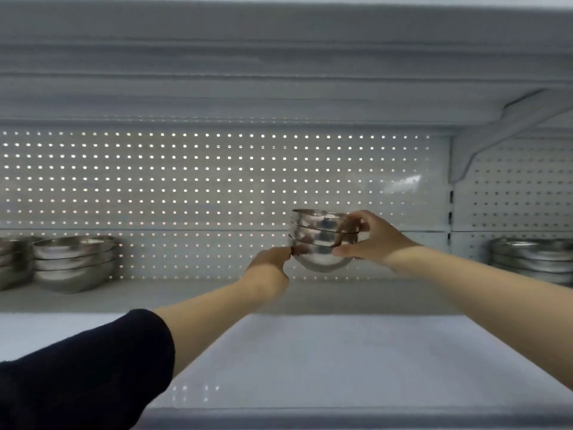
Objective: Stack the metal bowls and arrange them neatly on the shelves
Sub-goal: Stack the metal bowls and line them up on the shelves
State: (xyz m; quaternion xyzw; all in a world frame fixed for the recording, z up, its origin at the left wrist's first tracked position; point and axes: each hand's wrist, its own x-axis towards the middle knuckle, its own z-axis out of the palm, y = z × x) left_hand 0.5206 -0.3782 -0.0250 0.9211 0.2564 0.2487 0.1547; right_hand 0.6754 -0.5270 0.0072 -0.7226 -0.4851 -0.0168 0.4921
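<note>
We're looking into a white metal store-type shelf unit with a perforated back panel [217,181], light poking through the little holes, and a bracket [483,141] holding up the shelf above, off to the upper right of where the hands are. The upper shelf [186,294] is where the action is, and there's a lower shelf [310,361] closer to us underneath. Between our two hands is a stack of metal bowls [322,240], shiny stainless with rounded bottoms, nested tight so we can count three rims. It looks like it's held just above the upper shelf rather than sitting on it, but the blur makes that hard to call. The right hand [369,238] is wrapped on the stack's right side, thumb down low on the bottom bowl and fingers curled over the upper rims. The left hand [273,259] pinches the left edge of the bottom bowl with its fingertips. Well off to the left of the grip there's a second stack [74,263] sitting on the same shelf, roughly three or four bowls, with another stack [14,262] just beside it cut off by the frame edge. Far right of the grip is one more stack [531,259], too blurry to count. A dark sleeve [86,373] covers the left upper arm.
</note>
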